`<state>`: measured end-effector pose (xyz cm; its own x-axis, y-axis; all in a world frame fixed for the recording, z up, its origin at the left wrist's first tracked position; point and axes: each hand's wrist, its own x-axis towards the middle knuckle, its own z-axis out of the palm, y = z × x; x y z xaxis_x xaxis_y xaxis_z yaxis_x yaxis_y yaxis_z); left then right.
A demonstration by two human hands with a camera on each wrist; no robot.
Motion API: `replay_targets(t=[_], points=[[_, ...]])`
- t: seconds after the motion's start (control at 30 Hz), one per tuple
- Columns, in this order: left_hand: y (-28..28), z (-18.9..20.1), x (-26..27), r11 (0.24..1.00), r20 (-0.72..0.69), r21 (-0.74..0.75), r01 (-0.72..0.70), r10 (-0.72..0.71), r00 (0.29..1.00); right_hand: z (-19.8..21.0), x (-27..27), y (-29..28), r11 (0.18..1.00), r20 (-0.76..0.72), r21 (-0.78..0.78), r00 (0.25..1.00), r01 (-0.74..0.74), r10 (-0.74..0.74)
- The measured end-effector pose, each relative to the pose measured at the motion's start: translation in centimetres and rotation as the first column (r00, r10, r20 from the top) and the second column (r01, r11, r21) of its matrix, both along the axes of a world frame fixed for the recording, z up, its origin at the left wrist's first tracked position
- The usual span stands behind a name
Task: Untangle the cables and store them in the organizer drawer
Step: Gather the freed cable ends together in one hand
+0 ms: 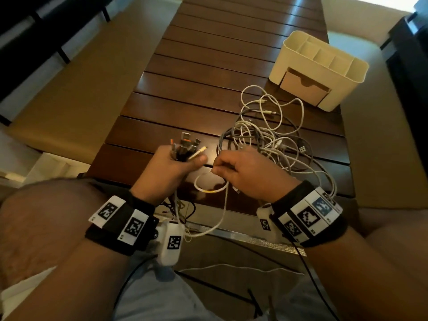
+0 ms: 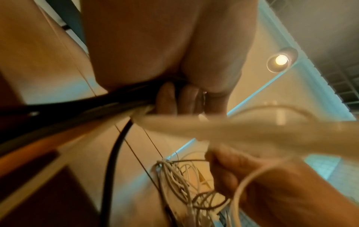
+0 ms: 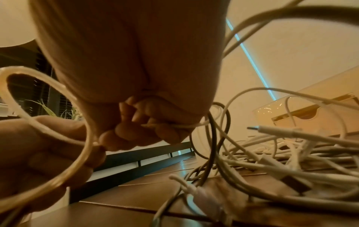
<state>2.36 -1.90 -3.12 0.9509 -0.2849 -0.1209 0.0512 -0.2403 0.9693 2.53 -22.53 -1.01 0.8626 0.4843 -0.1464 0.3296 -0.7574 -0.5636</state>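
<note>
A tangle of white and grey cables (image 1: 266, 133) lies on the dark slatted table (image 1: 208, 72), near its front right. My left hand (image 1: 172, 164) grips a bundle of cable ends (image 1: 185, 144), plugs pointing up; the same cables (image 2: 81, 107) trail down past my wrist. My right hand (image 1: 236, 167) pinches a thin white cable (image 1: 209, 189) that loops between the two hands, seen in the right wrist view as a loop (image 3: 64, 153). The cream organizer (image 1: 322, 68) stands at the back right, its drawer (image 1: 303, 88) facing me and closed.
Beige cushioned seats (image 1: 76, 89) flank the table on both sides. A loose white cable (image 1: 240, 267) lies across my lap below the table's front edge. Dark furniture stands at the far left and far right.
</note>
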Motion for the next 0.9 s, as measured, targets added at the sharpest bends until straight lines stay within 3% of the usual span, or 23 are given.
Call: replay_targets(t=[0.1,0.23,0.3,0.37,0.5,0.63,0.73,0.9], points=[[-0.4,0.0,-0.2,0.992,-0.059,0.033,0.119,-0.117,0.991,0.0,0.0,0.3,1.0,0.103,0.001,0.995,0.003,-0.003],[0.0,0.9,0.3,0.989,-0.071,-0.028,0.143,-0.145,0.987,-0.2,0.1,0.2,0.998,0.152,0.052,0.988,-0.022,0.014],[0.7,1.5,0.4,0.989,-0.09,-0.149,0.0,-0.013,0.996,0.5,0.4,-0.1,0.998,0.19,0.059,0.982,-0.007,-0.004],[2.3,1.5,0.7,0.939,-0.12,-0.302,-0.164,0.133,0.984,1.0,1.1,-1.4,0.999,0.21,0.031,0.976,0.045,-0.051],[4.9,2.2,1.2,0.83,-0.178,-0.495,-0.257,0.193,0.965,0.9,2.8,-4.9,0.983,0.219,-0.047,0.962,0.179,-0.165],[3.9,1.9,1.1,0.901,-0.16,-0.349,-0.257,0.213,0.964,-0.1,2.8,-5.3,0.985,0.104,-0.069,0.983,0.157,-0.149],[3.2,1.5,1.0,0.91,-0.179,-0.298,-0.287,0.242,0.954,-0.4,2.8,-5.2,0.982,-0.037,-0.115,0.987,0.152,-0.157],[3.8,1.4,1.0,0.889,-0.241,-0.329,-0.319,0.248,0.938,-0.1,2.4,-4.7,0.974,0.085,-0.203,0.993,0.103,-0.088]])
